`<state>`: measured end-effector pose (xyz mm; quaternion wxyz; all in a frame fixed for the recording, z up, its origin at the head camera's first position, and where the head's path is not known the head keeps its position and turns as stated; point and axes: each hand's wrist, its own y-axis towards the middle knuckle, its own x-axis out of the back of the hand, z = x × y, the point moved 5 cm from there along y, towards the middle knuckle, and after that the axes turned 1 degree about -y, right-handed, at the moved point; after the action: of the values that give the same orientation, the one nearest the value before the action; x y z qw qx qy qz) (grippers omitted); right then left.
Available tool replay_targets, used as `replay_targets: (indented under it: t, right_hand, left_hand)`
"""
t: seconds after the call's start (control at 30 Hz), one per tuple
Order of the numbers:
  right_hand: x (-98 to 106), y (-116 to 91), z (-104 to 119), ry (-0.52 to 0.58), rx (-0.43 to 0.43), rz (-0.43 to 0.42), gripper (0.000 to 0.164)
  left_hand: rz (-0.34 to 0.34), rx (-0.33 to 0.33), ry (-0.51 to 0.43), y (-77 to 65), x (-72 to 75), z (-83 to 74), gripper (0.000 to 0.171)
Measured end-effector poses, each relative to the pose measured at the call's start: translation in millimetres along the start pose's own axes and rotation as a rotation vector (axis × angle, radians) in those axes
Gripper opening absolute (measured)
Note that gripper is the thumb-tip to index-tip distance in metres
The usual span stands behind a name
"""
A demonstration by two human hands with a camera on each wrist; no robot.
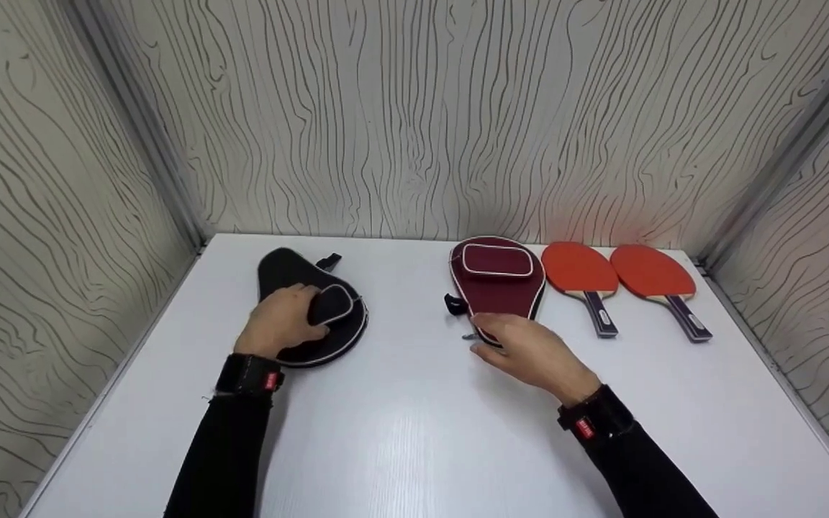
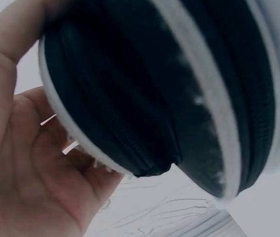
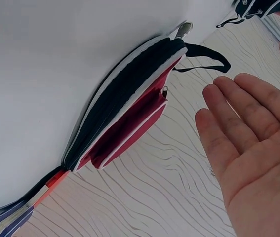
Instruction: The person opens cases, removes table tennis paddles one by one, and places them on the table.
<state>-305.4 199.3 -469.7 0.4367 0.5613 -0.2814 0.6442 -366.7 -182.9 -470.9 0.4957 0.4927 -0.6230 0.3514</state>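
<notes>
On the left of the table lies a black paddle case (image 1: 289, 270) with white piping, its narrow end pointing away. My left hand (image 1: 279, 321) grips its raised pocket (image 1: 333, 305) between thumb and fingers. Up close in the left wrist view, the pocket (image 2: 115, 94) fills much of the picture, with the fingers curled behind it. A dark red paddle case (image 1: 497, 289) sits further right, its narrow end toward me. Over that end hovers my right hand (image 1: 535, 354), holding nothing. The right wrist view shows its fingers (image 3: 236, 118) straight, beside the case's black strap (image 3: 214, 53).
Two red table tennis paddles, a nearer one (image 1: 578, 267) and a far-right one (image 1: 650, 272), lie beside the red case, handles toward me. Patterned wall panels (image 1: 386, 122) enclose the white table (image 1: 400, 439) at the back and both sides.
</notes>
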Motion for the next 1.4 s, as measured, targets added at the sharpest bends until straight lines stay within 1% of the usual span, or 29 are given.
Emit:
replay_targets:
  t: [0.17,0.3,0.43,0.57,0.77,1.0,1.2,1.4]
  right_hand:
    - [-1,1,6,0.009,0.018,-0.001,0.052]
    - [-1,1,10,0.000,0.029,-0.013,0.052]
    - [-2,2,14,-0.010,0.036,-0.012,0.050]
    - [-4,3,19,-0.025,0.049,-0.008,0.048]
    - [-6,6,26,-0.049,0.062,-0.019,0.047]
    - [-10,12,35,-0.053,0.068,-0.011,0.049]
    - [-15,15,44,-0.051,0.100,-0.026,0.046]
    - [-24,16,48,-0.062,0.126,-0.033,0.044]
  left_hand:
    - [0.001,-0.019,0.023,-1.8,-2.4,-14.7,0.071]
    - [-0.010,-0.058,0.062,-1.6,-4.1,-27.6,0.066]
    - [0.000,-0.089,0.099,-2.6,-6.9,-39.9,0.070]
    - [0.009,-0.102,0.116,-5.3,-10.9,-49.5,0.072]
    - [-0.008,-0.123,0.101,-11.7,-13.7,-64.8,0.066]
    - [-0.029,-0.119,0.046,-18.4,-16.1,-78.2,0.053]
    - [-0.059,-0.133,0.004,-21.7,-14.5,-87.3,0.054]
    - [-0.089,-0.150,-0.004,-23.8,-13.4,-92.9,0.052]
